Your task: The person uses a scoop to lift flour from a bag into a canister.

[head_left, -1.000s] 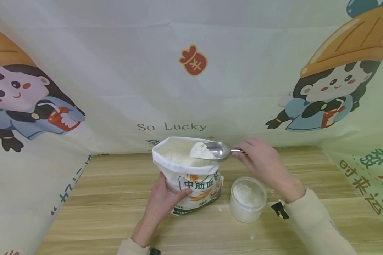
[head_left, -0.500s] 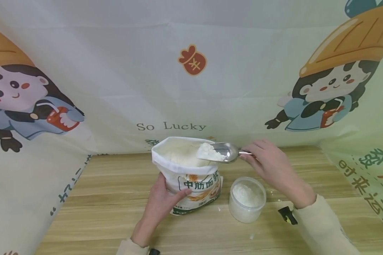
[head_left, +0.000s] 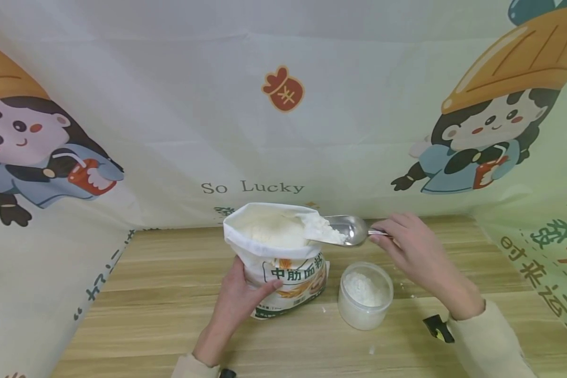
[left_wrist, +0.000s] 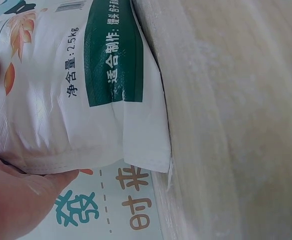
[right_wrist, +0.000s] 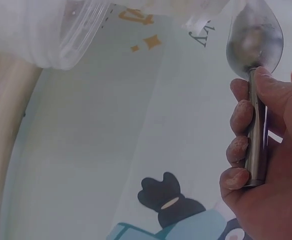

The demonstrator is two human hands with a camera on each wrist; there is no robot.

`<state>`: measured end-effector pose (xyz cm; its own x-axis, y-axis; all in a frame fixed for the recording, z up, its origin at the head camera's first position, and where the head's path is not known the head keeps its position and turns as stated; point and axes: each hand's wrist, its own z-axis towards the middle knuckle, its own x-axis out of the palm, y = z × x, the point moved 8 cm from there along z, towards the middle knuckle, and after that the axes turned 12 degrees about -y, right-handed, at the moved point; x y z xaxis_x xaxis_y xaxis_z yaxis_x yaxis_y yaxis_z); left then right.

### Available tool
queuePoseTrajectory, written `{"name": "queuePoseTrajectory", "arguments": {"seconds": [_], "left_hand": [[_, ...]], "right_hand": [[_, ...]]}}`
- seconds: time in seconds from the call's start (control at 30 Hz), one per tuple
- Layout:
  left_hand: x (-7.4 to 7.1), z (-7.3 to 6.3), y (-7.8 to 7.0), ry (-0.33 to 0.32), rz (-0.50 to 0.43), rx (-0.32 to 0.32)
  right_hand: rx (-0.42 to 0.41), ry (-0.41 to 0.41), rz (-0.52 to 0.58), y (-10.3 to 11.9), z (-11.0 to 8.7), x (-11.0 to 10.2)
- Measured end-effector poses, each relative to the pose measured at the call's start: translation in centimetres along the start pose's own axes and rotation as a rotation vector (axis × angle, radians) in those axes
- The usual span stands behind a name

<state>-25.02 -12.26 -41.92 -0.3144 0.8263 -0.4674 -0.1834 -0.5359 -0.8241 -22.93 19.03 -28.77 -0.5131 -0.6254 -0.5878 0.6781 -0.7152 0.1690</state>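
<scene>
Right hand: we see its fingers and thumb (head_left: 408,247) wrapped round the handle of the metal scoop, held almost level, we judge so that the load does not slide off.
Scoop: its bowl (head_left: 353,230) carries a heap of white powder (head_left: 321,231), its front end above the bag's right rim; we cannot tell whether they touch.
Left hand: we find it (head_left: 242,292) gripping the bag's lower left, thumb across the front, probably to steady soft sides.
Flour bag: it (head_left: 295,295) stands on the table (head_left: 146,299), its mouth wide, giving the scoop room.
Clear tub: it (head_left: 365,314) stands just right of the bag, part-filled, within easy reach, we think.
Printed backdrop: it (head_left: 359,115) rises behind everything.
</scene>
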Motion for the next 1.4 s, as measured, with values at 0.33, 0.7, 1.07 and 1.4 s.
{"name": "queuePoseTrajectory", "arguments": {"seconds": [0.33,0.7,1.07,1.4], "left_hand": [[0.0,-0.1,-0.1,0.004,-0.009,-0.005],[0.0,-0.1,0.1,-0.001,-0.012,-0.004],[0.1,-0.1,0.1,0.007,-0.031,0.003],[0.1,0.0,0.0,0.015,-0.035,0.007]], "right_hand": [[0.007,-0.018,-0.012,-1.2,-2.2,-1.7],[0.028,0.012,-0.035,-2.1,-4.0,-2.8],[0.035,0.083,-0.116,-3.4,-6.3,-3.7],[-0.009,0.124,-0.162,-4.3,-8.0,-4.5]]}}
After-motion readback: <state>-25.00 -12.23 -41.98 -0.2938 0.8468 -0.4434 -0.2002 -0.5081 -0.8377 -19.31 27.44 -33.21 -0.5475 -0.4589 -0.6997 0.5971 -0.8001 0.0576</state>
